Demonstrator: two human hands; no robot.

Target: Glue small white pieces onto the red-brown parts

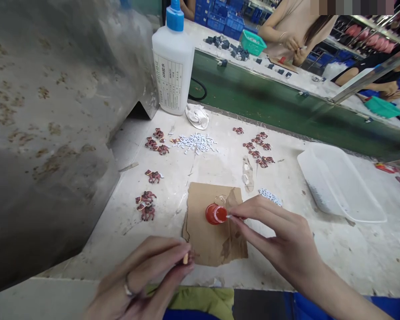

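While your left hand (143,271) pinches a small brown piece (186,258) with an orange part between thumb and fingertips, beside the lower edge of the cardboard (203,244), your right hand (283,226) pinches a tiny whitish piece (229,216) at the rim of the red cup (210,215). I cannot tell if it touches this rim. The cup is on the cardboard. Farther on the table (216,169), brown horse figures (154,176) lie near a heap of pale blue pieces (197,143).
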